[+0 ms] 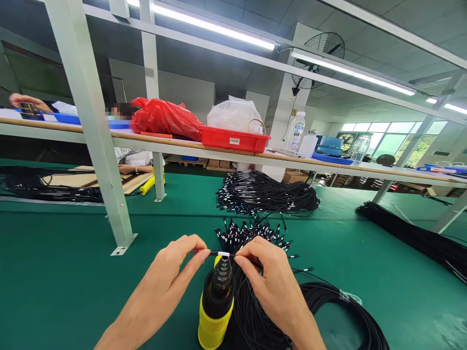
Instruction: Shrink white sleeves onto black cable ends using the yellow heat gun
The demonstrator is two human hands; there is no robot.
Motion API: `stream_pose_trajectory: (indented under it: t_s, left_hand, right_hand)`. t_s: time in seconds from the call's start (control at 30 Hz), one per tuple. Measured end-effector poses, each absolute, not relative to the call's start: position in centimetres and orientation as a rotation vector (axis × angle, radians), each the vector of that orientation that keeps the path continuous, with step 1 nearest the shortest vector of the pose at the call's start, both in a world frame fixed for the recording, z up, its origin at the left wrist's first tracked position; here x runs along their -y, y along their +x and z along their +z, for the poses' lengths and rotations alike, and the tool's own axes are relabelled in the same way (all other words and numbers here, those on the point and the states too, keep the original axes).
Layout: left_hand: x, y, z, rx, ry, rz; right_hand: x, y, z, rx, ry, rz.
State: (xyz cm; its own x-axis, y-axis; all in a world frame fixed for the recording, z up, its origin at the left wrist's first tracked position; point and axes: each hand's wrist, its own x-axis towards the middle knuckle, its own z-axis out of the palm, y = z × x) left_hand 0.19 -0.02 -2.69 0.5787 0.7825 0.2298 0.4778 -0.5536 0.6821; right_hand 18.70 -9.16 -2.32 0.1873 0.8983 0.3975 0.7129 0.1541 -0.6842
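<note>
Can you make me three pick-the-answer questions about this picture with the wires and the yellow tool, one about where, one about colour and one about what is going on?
1. Where is the red tray?
A. on the shelf above the table
B. on the floor
C. in a hand

2. What colour is the table top?
A. white
B. green
C. orange

3. What are the hands doing to the thin black cable?
A. lying flat, touching nothing
B. pinching it from both sides
C. cutting it with scissors

Answers:
1 A: it sits on the raised shelf by the red bag.
2 B: the mat is green all over.
3 B: left hand and right hand pinch it over the yellow tool.
</note>
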Motion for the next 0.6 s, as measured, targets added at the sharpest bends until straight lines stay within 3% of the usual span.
stream_pose_trajectory:
  t_s: [0.6]
  left_hand:
    - [0.34, 0.04, -2.69, -0.947, 2.232, 0.759]
  right_hand:
    - [9.64, 18.63, -2.57, 1.562, -1.565, 0.314]
